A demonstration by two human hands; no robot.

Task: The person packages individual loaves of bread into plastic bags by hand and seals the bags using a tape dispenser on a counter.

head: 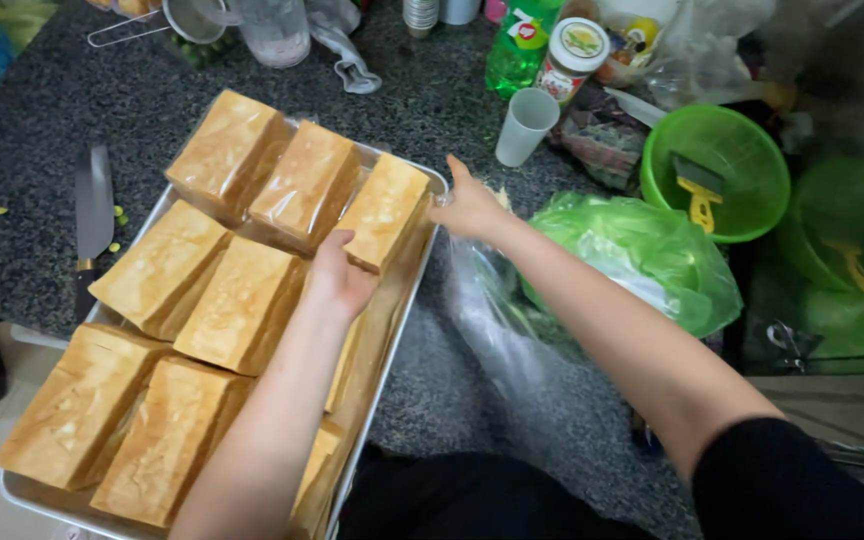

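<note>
While the left hand (340, 275) closes its fingers on a wrapped golden loaf (384, 210) at the far right of the metal tray (404, 300), the right hand (467, 205) lies open against the tray's far corner, holding nothing; the step looks like seating that loaf, which calls for a gentle push into line. Other loaves (237, 300) crowd close beside it; a green plastic bag (642, 255) and a white cup (526, 125) stand near on the counter (32, 120), a knife (93, 215) well apart.

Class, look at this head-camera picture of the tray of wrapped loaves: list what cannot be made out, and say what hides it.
- Left hand: fingertips hidden behind the plastic-wrapped golden loaf it touches.
- Right hand: palm faces away at the corner of the metal baking tray; its grip cannot be told.
- Loaves in the tray's right column: covered by the left forearm.
- Contents of the green plastic bag: blurred by the film.
- Tray's near-left corner: cut off by the frame's bottom edge.
</note>
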